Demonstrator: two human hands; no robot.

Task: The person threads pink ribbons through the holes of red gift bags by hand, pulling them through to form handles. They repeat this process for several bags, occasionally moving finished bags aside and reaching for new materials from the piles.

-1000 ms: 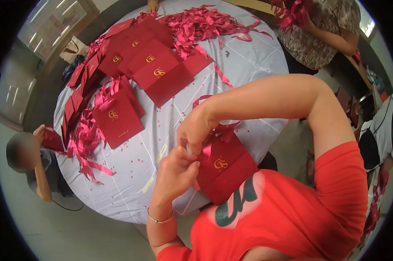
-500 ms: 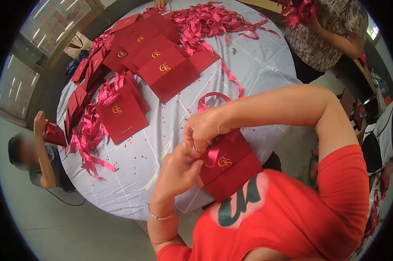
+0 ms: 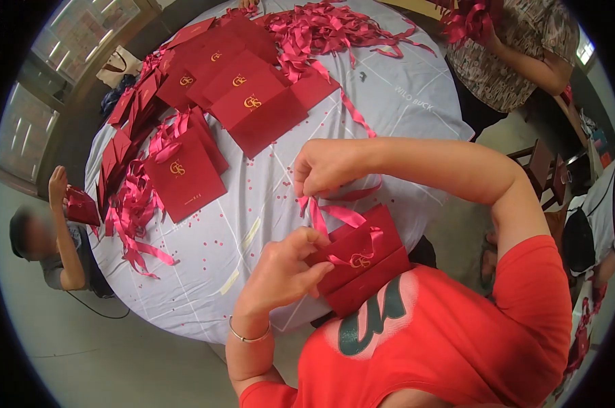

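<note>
A red bag (image 3: 382, 255) with a gold logo lies near the table's front edge, close to my body. Pink ribbon (image 3: 348, 215) loops from its upper side. My right hand (image 3: 328, 166) is above the bag, its fingers pinched on a ribbon end that hangs down. My left hand (image 3: 287, 265), with a bracelet at the wrist, is at the bag's left edge. Its thumb and forefinger are spread beside the ribbon, and its other fingers are partly hidden.
The round table (image 3: 205, 292) bears several red bags (image 3: 260, 126), a large ribbon pile (image 3: 328, 34) and a smaller one (image 3: 134, 211). A person (image 3: 59, 251) at the left holds a small red bag (image 3: 81, 206). Another person (image 3: 518, 61) at the upper right holds ribbons.
My right hand has lifted away from my left hand, drawing ribbon up. My left hand's pinch has opened, and more of the bag's ribbon shows.
</note>
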